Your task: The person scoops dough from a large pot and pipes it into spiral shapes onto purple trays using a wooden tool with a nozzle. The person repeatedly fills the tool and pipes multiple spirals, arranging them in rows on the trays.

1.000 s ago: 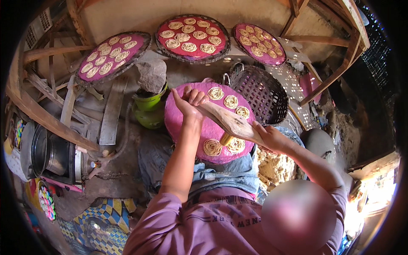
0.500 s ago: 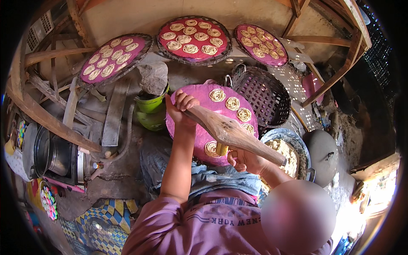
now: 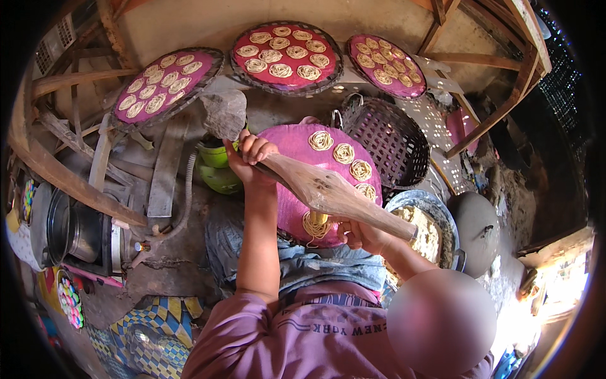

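My left hand (image 3: 251, 153) is closed around the far handle of a long wooden press (image 3: 328, 189). My right hand (image 3: 361, 235) grips the press's near handle from below. I hold the press slanted over a round pink tray (image 3: 291, 146) that rests on my lap. Several pale noodle coils (image 3: 344, 153) lie along the tray's right side. A bunch of noodle strands (image 3: 315, 224) hangs from under the press onto the tray's near edge.
Three round pink trays filled with noodle coils lean at the back (image 3: 161, 82) (image 3: 285, 54) (image 3: 385, 64). A dark woven basket (image 3: 386, 136) stands on the right, with a metal pan (image 3: 435, 218) and a lidded pot (image 3: 476, 224) nearer. A green container (image 3: 218, 172) and metal vessels (image 3: 69, 234) are on the left.
The press has swung so that its near end sits lower and closer to my body. My right hand has come down with it. My left hand keeps its grip on the far handle.
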Available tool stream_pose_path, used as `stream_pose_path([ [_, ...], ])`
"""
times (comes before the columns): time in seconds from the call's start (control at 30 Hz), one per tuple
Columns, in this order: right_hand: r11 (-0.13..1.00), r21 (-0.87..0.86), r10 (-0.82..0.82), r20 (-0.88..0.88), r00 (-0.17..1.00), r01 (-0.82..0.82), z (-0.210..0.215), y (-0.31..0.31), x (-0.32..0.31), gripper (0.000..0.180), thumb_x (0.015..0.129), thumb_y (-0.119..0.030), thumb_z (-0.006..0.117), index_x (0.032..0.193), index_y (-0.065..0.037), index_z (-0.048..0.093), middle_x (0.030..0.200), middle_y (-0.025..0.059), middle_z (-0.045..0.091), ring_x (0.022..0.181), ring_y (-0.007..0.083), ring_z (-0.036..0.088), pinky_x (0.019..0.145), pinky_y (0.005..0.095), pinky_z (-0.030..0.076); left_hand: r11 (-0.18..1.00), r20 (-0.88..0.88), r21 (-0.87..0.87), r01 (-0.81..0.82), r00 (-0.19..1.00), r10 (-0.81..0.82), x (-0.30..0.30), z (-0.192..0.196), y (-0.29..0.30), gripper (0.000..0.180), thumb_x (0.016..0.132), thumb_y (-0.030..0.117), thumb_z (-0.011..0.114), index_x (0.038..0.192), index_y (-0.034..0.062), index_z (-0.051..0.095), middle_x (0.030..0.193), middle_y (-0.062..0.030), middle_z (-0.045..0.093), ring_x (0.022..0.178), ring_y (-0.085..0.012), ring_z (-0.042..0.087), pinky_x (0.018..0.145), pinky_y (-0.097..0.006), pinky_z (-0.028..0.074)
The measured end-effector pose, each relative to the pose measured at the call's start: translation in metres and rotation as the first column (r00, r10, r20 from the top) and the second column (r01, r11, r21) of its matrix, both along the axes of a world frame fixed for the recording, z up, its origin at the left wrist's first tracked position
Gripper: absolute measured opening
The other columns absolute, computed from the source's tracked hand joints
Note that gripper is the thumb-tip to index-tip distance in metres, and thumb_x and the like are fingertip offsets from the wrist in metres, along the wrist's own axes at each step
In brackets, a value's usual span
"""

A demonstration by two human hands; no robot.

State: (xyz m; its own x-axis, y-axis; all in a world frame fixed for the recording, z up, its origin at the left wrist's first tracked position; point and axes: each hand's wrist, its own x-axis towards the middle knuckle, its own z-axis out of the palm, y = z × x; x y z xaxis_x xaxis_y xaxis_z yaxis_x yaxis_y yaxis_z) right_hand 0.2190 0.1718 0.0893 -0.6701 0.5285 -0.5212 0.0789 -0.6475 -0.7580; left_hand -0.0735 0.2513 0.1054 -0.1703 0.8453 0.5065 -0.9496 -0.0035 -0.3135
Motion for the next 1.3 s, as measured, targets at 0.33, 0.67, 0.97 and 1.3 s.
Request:
stream_pose_path([
  [0.33,-0.578,0.601,-0.226,0.533,0.816,-0.552,-0.027,0.001,-0.024,0.038,0.071,-0.022,0.068,0.105,-0.008,0.062,0.091,0.0100,0.057,0.080,0.0278,0.056,0.067,0.0390,0.046,0.978,-0.119,0.176,-0.115,0.983,0.137,-0.046,0.072,-0.045,0.041,0.100,0.047,0.042,0.073,0.0157,0.039,0.050,0.0072,0.043,0.041,-0.0053,0.040,0.051,-0.026,0.045],
  [0.67,-0.306,0.735,-0.251,0.551,0.796,-0.605,0.004,-0.043,-0.036,0.025,0.079,-0.023,0.069,0.102,-0.014,0.069,0.096,0.0038,0.053,0.088,0.0226,0.050,0.073,0.0368,0.039,0.917,-0.439,0.323,-0.233,0.822,0.364,-0.100,0.119,-0.178,0.049,0.102,0.050,0.031,0.071,0.0125,0.033,0.045,-0.0008,0.043,0.032,-0.0102,0.041,0.033,-0.027,0.041],
  [0.97,-0.321,0.736,-0.251,0.542,0.802,-0.597,-0.005,-0.049,-0.029,0.029,0.077,-0.018,0.066,0.106,-0.014,0.067,0.095,0.0032,0.052,0.088,0.0216,0.049,0.075,0.0347,0.038,0.903,-0.466,0.395,-0.166,0.811,0.353,-0.104,0.123,-0.196,0.047,0.103,0.041,0.036,0.068,0.0096,0.035,0.041,-0.0068,0.044,0.028,-0.0152,0.041,0.029,-0.031,0.039],
  [1.3,0.092,0.929,-0.235,0.370,0.899,-0.359,0.015,-0.028,-0.030,0.015,0.081,-0.009,0.063,0.096,-0.007,0.062,0.096,0.0108,0.055,0.097,0.0302,0.053,0.083,0.0402,0.042,0.910,-0.468,0.370,-0.187,0.808,0.357,-0.098,0.122,-0.190,0.050,0.102,0.046,0.034,0.067,0.0103,0.034,0.041,-0.0061,0.043,0.029,-0.0149,0.041,0.029,-0.031,0.039],
])
